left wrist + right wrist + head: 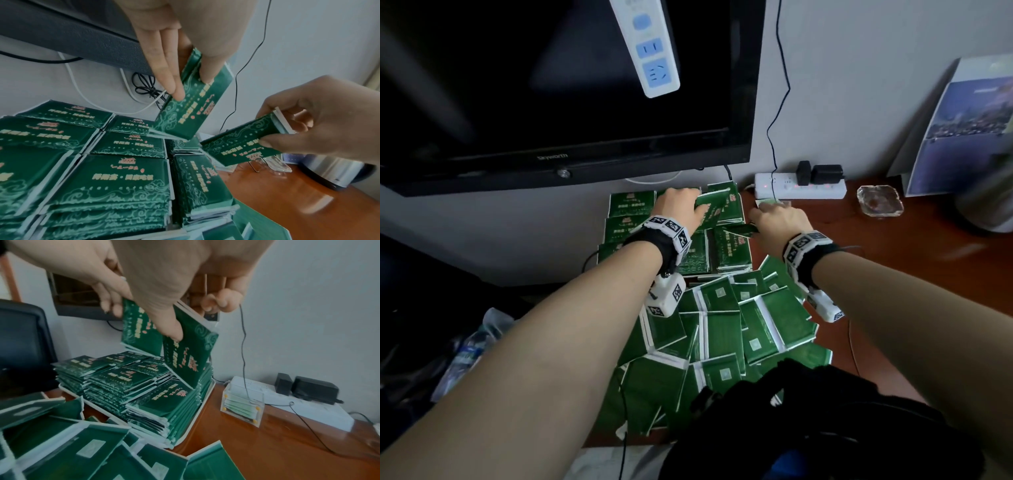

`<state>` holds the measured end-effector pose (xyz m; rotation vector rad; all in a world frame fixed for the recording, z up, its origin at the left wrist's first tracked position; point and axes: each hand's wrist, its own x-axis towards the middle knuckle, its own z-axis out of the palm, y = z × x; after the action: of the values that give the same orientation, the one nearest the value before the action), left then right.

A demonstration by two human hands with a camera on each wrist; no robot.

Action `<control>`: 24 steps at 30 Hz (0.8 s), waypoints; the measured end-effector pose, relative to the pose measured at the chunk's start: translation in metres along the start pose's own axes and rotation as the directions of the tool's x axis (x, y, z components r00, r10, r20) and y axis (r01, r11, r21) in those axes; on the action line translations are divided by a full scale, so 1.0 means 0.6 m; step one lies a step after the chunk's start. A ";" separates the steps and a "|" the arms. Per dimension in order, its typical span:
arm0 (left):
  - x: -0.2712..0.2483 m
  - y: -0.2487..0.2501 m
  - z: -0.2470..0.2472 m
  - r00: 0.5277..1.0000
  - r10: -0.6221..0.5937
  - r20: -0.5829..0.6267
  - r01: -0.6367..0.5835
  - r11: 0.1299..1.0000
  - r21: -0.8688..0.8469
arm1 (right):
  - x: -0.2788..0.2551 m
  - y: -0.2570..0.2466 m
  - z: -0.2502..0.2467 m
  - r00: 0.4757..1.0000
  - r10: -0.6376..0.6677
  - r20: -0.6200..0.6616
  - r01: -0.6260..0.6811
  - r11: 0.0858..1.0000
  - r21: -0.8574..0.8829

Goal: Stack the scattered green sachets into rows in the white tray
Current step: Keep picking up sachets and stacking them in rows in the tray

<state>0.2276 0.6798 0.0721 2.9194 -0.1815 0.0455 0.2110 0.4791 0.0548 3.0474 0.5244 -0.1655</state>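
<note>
Green sachets with gold print fill the white tray [208,391] in neat stacked rows [726,250] under the screen. A loose heap of green sachets [726,325] lies face down in front of the tray. My left hand [697,209] hovers over the tray's far rows and grips a small tilted stack of sachets [191,104] between fingers and thumb. Beside it on the right, my right hand [755,222] pinches another few sachets [240,142] above the tray's right edge. Both bundles hang tilted, close together, just above the stacks.
A black screen [565,85] overhangs the tray's far side. On the brown desk to the right are a white power strip [801,186] with plugs, a clear acrylic box [241,404], a glass ashtray [880,200] and a thin black cable [243,345]. Dark fabric [808,421] lies near the front edge.
</note>
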 end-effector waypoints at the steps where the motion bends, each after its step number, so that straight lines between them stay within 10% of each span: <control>1: 0.011 -0.004 0.006 1.000 0.006 -0.011 -0.006 1.000 -0.005 | 0.012 -0.004 0.006 1.000 -0.030 -0.007 0.030 0.999 -0.021; 12: 0.104 -0.038 0.091 0.996 0.070 -0.047 -0.075 0.990 -0.123 | 0.070 -0.043 0.105 0.946 -0.299 0.123 0.313 0.942 -0.118; 24: 0.140 -0.034 0.167 0.989 0.145 0.019 -0.140 0.977 -0.162 | 0.070 -0.004 0.155 0.992 -0.126 0.029 0.119 0.974 0.192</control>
<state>0.3154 0.6682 -0.0264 2.7429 -0.3809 0.0075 0.2404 0.4894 -0.0422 3.1868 0.7352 -0.2987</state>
